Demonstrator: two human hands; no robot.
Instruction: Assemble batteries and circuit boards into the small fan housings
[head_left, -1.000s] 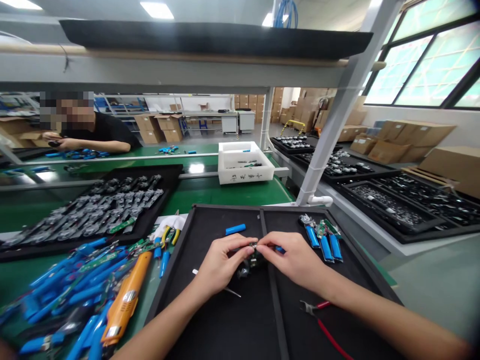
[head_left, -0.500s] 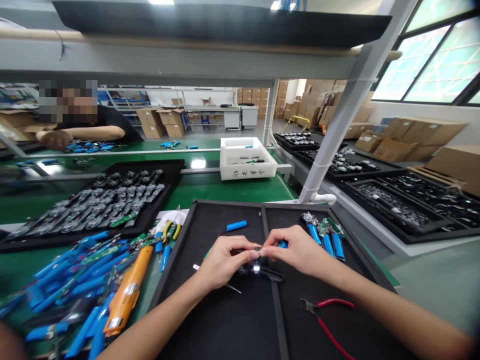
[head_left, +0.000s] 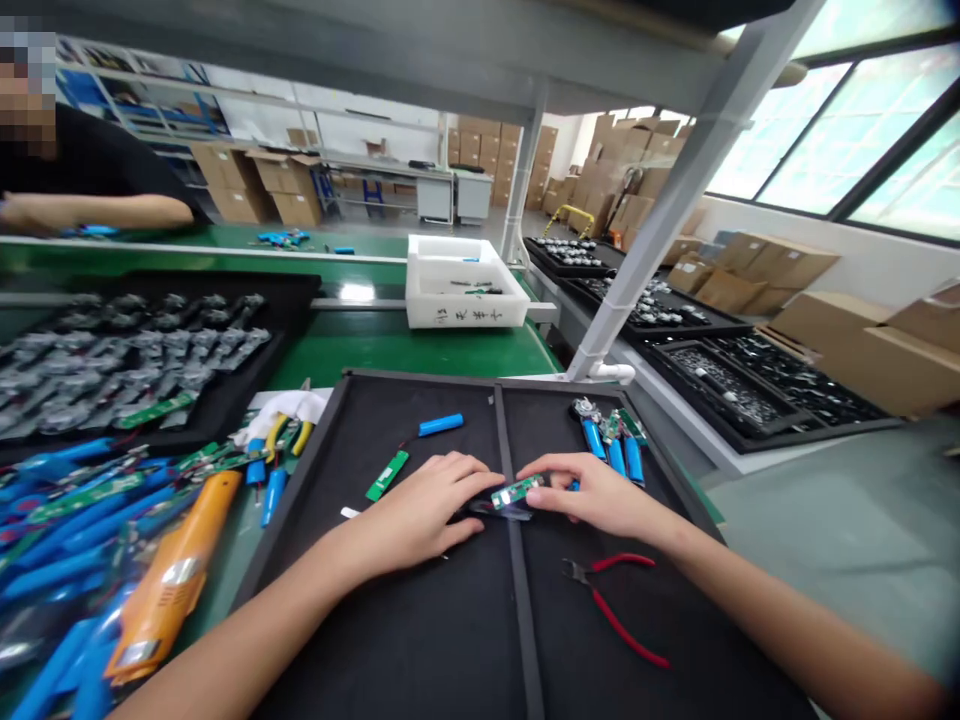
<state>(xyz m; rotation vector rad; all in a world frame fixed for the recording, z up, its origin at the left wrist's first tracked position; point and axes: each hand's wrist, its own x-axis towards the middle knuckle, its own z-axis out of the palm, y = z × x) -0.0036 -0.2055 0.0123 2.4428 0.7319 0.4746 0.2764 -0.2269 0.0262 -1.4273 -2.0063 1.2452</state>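
Observation:
My left hand (head_left: 420, 510) and my right hand (head_left: 592, 495) meet at the middle rib of a black tray (head_left: 420, 640). Between their fingertips lies a small green circuit board (head_left: 516, 492) on a dark part with a lit spot. The right hand also closes on a blue battery cell, mostly hidden under its fingers. The left hand's fingers curl over the dark part. A loose blue battery cell (head_left: 440, 425) wired to a green board (head_left: 387, 475) lies just beyond the left hand. Three finished blue cells with boards (head_left: 611, 445) lie beyond the right hand.
Red-handled cutters (head_left: 611, 605) lie near my right forearm. An orange electric screwdriver (head_left: 169, 585) and many blue cells (head_left: 52, 540) lie at left, with yellow-handled pliers (head_left: 289, 432). A white bin (head_left: 457, 293) stands beyond. Another person's arm (head_left: 90, 210) rests at far left.
Both hands have lowered the part onto the tray. The green board now shows between the fingertips. The camera has tilted down and turned left.

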